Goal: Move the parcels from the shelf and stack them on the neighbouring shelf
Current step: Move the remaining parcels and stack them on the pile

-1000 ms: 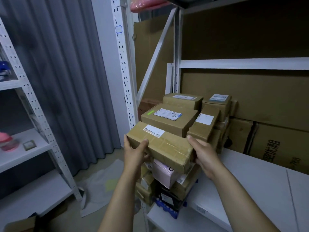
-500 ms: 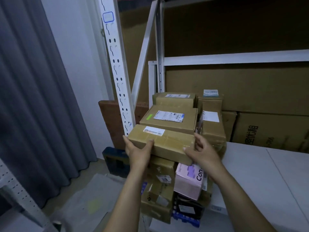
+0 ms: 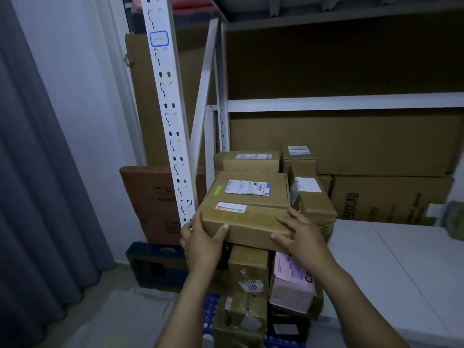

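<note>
Left hand [image 3: 202,246]: fingers curled round the left end of the parcel [image 3: 247,223], thumb flat on its near face. Right hand [image 3: 300,238]: fingers [image 3: 291,212] spread over the top at the near right corner, thumb on the near face below. Both hands hold it.

The parcel is a flat, plain brown carton, taped along the top. We read its long axis as running left to right across the view, the right end a little lower. A small white label [image 3: 231,207] lies at the far left of its top, print too small to read.

It sits at the top of a stack at the left end of the white shelf [image 3: 391,262], just beside the perforated upright [image 3: 167,114]. Its far edge meets the second carton [image 3: 251,178]; we cannot tell whether they touch or overlap.

The second carton carries a white shipping label with a barcode and a green sticker to the label's left; the text is illegible. To the right, a tilted carton [image 3: 313,204] has a white label.

Below the parcel are a brown box [image 3: 248,267] with a tag reading "1011" and a pink box [image 3: 292,282] showing "Co".

At the back of the shelf a large flat carton [image 3: 391,197] is printed with Chinese characters; we make out 优租. The upright carries a blue-bordered sticker [image 3: 159,38]. A grey curtain [image 3: 37,172] hangs at far left.
</note>
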